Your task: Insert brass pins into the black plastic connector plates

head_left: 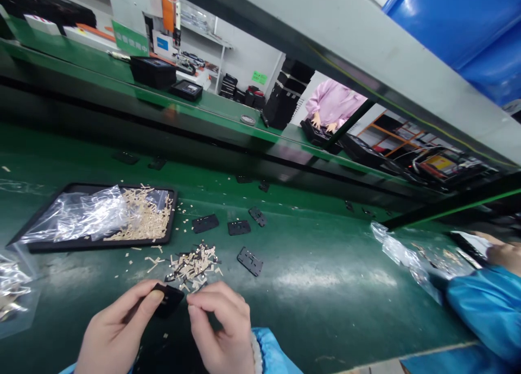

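Note:
My left hand (118, 325) grips a small black plastic plate (170, 300) between thumb and fingers, tilted above the green table. Close to the plate's right edge is my right hand (222, 322), thumb and forefinger pinched together; whatever they hold is too small to make out. Just beyond both hands lies a heap of small beige and dark strips (195, 262). Several similar black plates lie flat past the heap, among them one plate (249, 261) to the right and another plate (205, 223) farther back.
A black tray (101, 245) at left holds clear plastic bags and many beige strips. A bag of parts (12, 287) lies at the left edge. At right, a co-worker's blue sleeve (484, 303) reaches in beside another plastic bag (402, 254). A raised green shelf (228, 111) runs behind.

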Tool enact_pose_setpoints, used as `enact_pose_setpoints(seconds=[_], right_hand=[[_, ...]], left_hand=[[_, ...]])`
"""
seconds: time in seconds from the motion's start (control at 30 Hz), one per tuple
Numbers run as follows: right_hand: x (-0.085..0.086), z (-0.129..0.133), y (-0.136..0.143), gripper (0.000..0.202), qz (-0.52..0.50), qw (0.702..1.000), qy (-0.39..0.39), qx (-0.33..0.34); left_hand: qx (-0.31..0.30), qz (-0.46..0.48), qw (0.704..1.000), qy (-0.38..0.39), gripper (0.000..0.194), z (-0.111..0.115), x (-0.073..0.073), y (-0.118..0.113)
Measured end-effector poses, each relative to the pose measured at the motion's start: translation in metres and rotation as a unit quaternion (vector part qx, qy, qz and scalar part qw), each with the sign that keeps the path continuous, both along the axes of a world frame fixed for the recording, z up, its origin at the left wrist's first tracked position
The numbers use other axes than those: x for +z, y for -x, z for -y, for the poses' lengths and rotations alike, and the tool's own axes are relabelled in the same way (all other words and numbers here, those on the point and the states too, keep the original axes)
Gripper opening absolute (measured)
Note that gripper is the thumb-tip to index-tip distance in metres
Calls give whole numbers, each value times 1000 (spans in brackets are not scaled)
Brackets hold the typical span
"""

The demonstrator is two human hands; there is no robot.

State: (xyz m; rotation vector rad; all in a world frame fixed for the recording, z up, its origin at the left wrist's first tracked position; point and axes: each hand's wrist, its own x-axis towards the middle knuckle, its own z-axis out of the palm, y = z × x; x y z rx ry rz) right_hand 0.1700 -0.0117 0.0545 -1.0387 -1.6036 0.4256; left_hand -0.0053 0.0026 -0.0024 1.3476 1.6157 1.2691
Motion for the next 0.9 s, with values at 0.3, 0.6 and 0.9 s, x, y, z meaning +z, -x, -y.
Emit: enact_pose_setpoints(seconds=[0.3, 0.6, 0.9], right_hand=[[-5, -2, 8, 16, 83, 994, -67, -23], [6, -8, -1, 20, 233, 965, -117, 35], [1, -15, -6, 19, 37, 993, 28, 105]], left_hand=[[-29, 67, 997, 11, 37, -1, -8, 2], [-70, -59, 986, -138, 45, -13, 30, 0], [-165, 17, 986, -30, 41, -13, 22, -2]])
